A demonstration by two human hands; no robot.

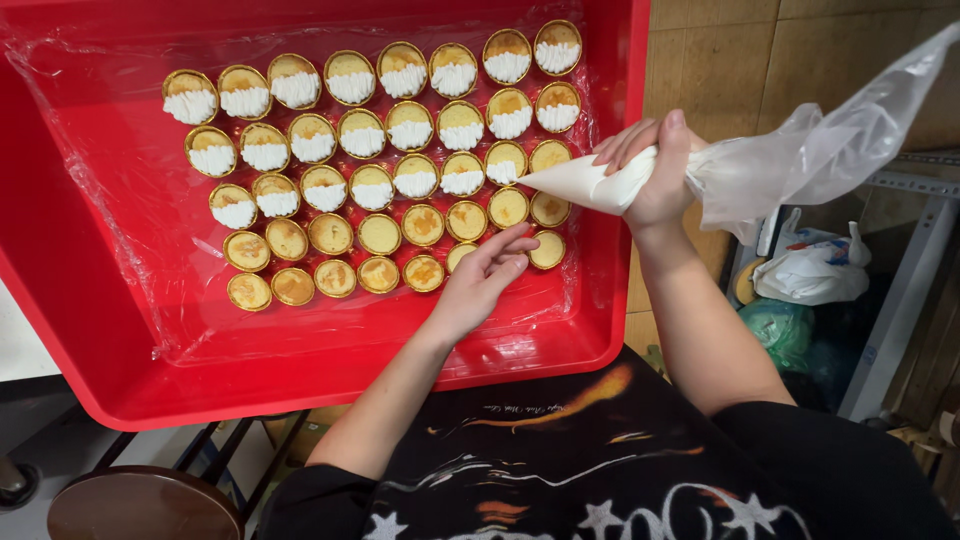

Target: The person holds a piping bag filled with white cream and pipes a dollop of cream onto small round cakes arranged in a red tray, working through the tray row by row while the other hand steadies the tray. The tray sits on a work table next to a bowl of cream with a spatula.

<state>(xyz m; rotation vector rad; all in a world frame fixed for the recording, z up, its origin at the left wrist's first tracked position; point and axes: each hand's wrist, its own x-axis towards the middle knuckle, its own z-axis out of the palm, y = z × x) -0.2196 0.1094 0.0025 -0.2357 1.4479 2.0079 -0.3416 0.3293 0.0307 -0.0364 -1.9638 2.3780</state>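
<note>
Head view: we see a red tray (60, 300) lined with clear plastic, over a tiled floor (720, 60). Our right hand (655, 165) squeezes a piping bag (590, 185) closed; our left hand (480, 280), open, touches small tarts (420, 225). White and green bags (815, 275) lie right.

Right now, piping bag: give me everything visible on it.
The piping bag is clear, crinkly plastic, filled with white cream at its cone end. The right hand grips it at the middle; the slack, empty tail flares up to the right. It lies nearly level, its tip over a small tart in the red tray, at the edge of the topped rows.
</note>
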